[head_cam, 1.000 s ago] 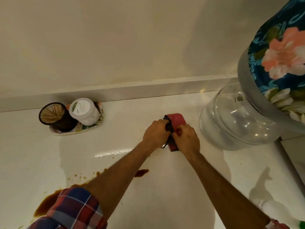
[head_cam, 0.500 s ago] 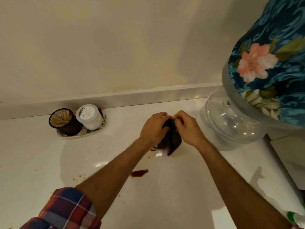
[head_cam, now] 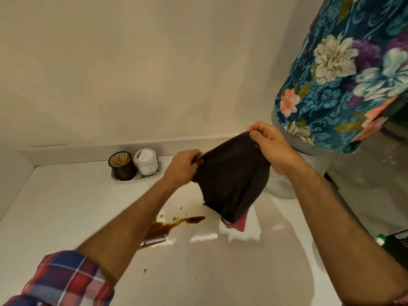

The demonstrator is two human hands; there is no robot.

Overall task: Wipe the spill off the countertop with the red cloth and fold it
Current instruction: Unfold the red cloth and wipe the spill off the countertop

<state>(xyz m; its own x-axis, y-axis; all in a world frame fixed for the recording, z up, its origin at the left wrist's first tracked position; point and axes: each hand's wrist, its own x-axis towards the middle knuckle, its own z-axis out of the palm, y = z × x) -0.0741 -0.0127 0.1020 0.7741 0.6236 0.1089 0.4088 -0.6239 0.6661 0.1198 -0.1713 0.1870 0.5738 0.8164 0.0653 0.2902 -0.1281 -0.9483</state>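
The red cloth (head_cam: 231,184) hangs in the air above the white countertop (head_cam: 66,206); it looks dark in shadow, with a red corner showing at its lowest tip. My left hand (head_cam: 182,167) pinches its left upper corner and my right hand (head_cam: 270,144) pinches its right upper corner, a little higher. A brown spill (head_cam: 163,228) lies on the countertop below and left of the cloth, partly hidden by my left forearm, with small drops around it.
A small tray (head_cam: 136,178) near the back wall holds a dark cup of toothpicks (head_cam: 121,165) and a white jar (head_cam: 146,162). A water dispenser with a floral cover (head_cam: 344,74) stands at the right on a clear base. A dark object (head_cam: 395,246) sits at the right edge.
Both hands have lifted the cloth off the countertop and pulled apart, spreading it open in the air. The view has tilted up and shifted left.
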